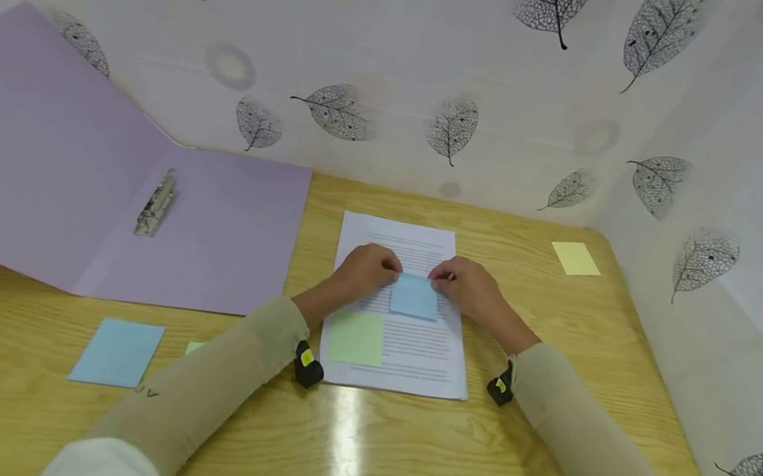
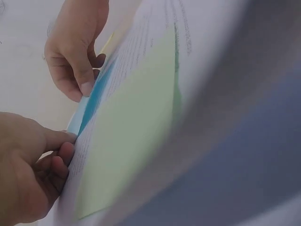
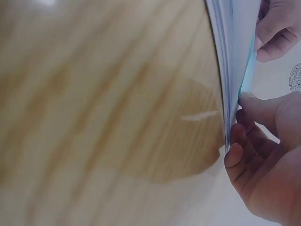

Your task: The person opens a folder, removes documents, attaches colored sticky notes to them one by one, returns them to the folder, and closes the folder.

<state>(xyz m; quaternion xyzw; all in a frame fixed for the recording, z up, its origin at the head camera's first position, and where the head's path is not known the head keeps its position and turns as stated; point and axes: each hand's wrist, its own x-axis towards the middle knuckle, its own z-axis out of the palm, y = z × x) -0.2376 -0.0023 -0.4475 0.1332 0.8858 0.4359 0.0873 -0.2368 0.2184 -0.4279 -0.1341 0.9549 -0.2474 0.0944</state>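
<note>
With our left hand (image 1: 363, 274) and right hand (image 1: 471, 287) we pinched the blue note (image 1: 414, 298) by its far corners over the printed sheets (image 1: 418, 357), near the green note (image 1: 357, 339).

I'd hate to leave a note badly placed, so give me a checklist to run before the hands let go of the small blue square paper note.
1. Left hand pinching the upper left corner of the small blue square paper note: ok.
2. Right hand pinching its upper right corner: ok.
3. Blue note within the edges of the white printed paper sheets: ok.
4. Pale green square paper note left uncovered: ok, it lies below and to the left in the head view.
5. Printed lines all left readable: not ok, the blue note covers some.
6. Blue note stuck down: cannot tell.
</note>
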